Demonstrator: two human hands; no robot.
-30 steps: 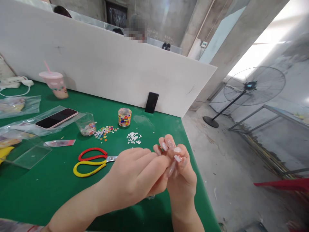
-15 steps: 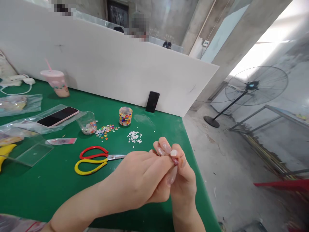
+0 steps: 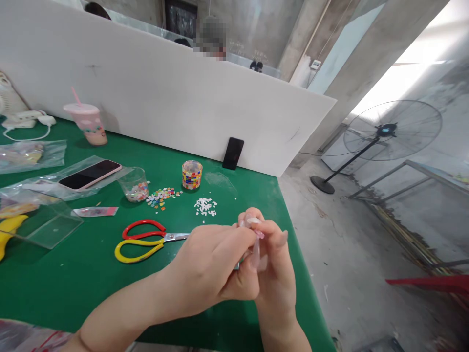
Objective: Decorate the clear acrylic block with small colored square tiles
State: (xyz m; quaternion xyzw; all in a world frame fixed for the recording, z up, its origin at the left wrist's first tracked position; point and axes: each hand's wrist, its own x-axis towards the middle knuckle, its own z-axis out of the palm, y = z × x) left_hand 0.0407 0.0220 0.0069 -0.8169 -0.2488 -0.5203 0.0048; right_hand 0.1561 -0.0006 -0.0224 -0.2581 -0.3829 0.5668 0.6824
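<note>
My left hand (image 3: 210,266) and my right hand (image 3: 273,274) meet above the near right part of the green table (image 3: 73,274). Both have their fingers curled and pressed together at the fingertips, pinching something too small to make out. Just left of them lie scissors (image 3: 142,239) with a red and a yellow handle. Behind the hands sit a small pile of white bits (image 3: 205,207), a scatter of coloured mosaic bits (image 3: 161,197), a mosaic-covered cup (image 3: 192,174) and a clear cup (image 3: 134,184) with bits inside.
A white partition (image 3: 164,98) runs along the far edge, with a black phone (image 3: 234,153) leaning on it. A pink-cased phone (image 3: 90,174) on plastic bags, a clear box (image 3: 40,222) and a pink drink cup (image 3: 88,123) stand at left. A floor fan (image 3: 388,132) stands right.
My right hand's fingers have curled in further and both hands have sunk slightly lower and closer together. The view has shifted a little.
</note>
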